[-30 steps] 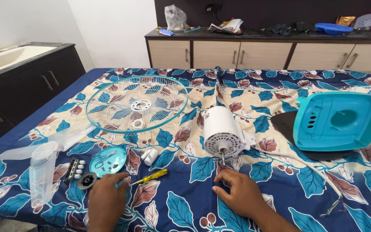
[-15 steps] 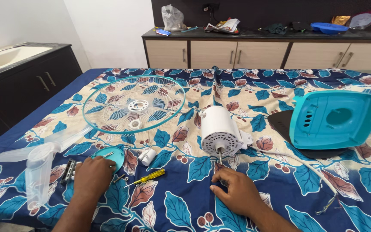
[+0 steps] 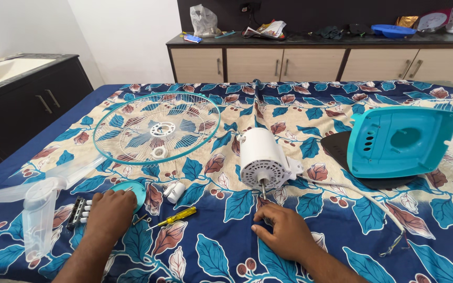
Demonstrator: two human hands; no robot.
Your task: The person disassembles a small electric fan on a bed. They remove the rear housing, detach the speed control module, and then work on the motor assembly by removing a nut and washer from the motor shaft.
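A bed covered by a leaf-print sheet (image 3: 310,105) is spread with fan parts. The left hand (image 3: 110,212) is laid flat, fingers together, on a teal cap (image 3: 135,189), beside a yellow screwdriver (image 3: 176,216) and a switch block (image 3: 77,211). The right hand (image 3: 284,230) rests open-fingered on the sheet, gripping nothing, just below the shaft of the white motor (image 3: 262,157). A grille (image 3: 155,128) lies behind.

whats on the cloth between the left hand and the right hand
In the head view, a yellow-handled screwdriver lies on the patterned cloth between the left hand, which rests on a round teal cap, and the right hand.
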